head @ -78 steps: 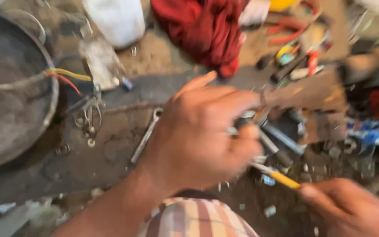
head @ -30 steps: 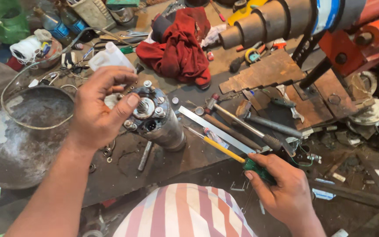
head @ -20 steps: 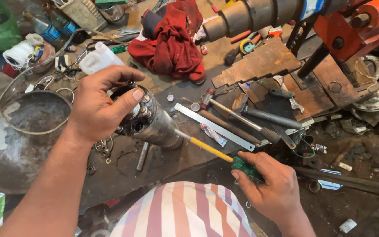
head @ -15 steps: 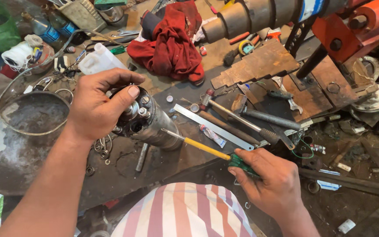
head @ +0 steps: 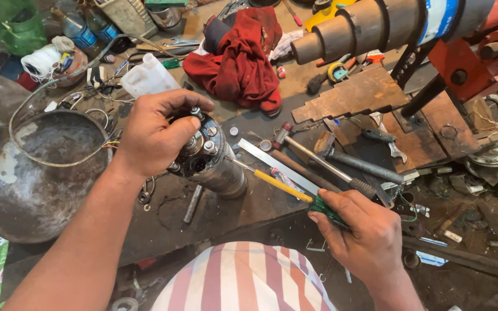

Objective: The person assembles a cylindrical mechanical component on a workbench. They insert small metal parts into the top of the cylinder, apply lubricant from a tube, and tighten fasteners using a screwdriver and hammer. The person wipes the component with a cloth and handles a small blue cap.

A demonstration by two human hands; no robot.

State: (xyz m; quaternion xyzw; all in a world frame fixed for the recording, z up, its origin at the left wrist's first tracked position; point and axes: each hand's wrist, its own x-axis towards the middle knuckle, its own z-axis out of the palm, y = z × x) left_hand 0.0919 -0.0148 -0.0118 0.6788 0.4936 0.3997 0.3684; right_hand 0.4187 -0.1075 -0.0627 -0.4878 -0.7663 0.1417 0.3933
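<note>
The left hand [head: 151,135] curls its fingers over the bolted end of a cylindrical metal motor housing [head: 211,161], thumb pressed across the top by the bolts, gripping it tilted on the workbench [head: 162,219]. The right hand [head: 361,233] is clenched around the green handle of a screwdriver [head: 286,187], whose yellow shank runs up-left from the fingers so the tip meets the housing's side. Beyond the right fingers lies a hammer [head: 324,164]; a red cloth [head: 240,57] sits above the left fingers, a round metal pan [head: 36,173] beside the left wrist.
</note>
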